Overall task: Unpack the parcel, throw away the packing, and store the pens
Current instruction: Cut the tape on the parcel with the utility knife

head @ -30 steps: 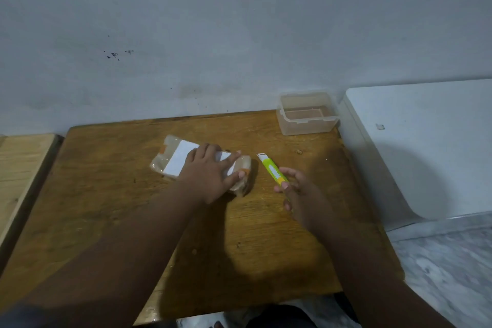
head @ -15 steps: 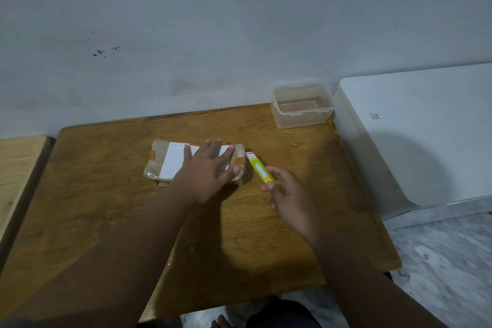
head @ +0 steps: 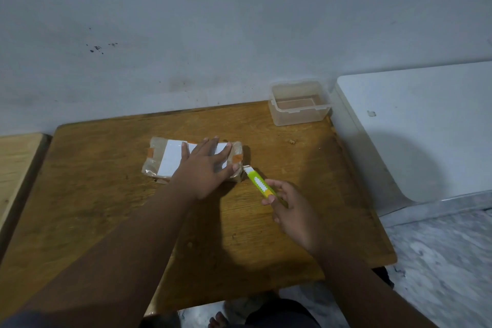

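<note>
A brown taped parcel [head: 159, 157] with a white label lies on the wooden table [head: 106, 208]. My left hand [head: 205, 168] lies flat on top of it, fingers spread, pressing it down. My right hand [head: 290, 208] grips a green and yellow utility knife [head: 262, 185]. The knife's tip touches the parcel's near right corner. No pens are visible.
A clear plastic container [head: 299, 102] with nothing visible inside stands at the table's far right corner. A white surface [head: 426, 128] adjoins the table on the right, a lighter wooden surface [head: 16, 162] on the left. Grey wall behind, marbled floor [head: 439, 261] at lower right.
My right hand has brought the knife leftwards until its tip reaches the parcel's corner. My left hand has stayed pressed on the parcel.
</note>
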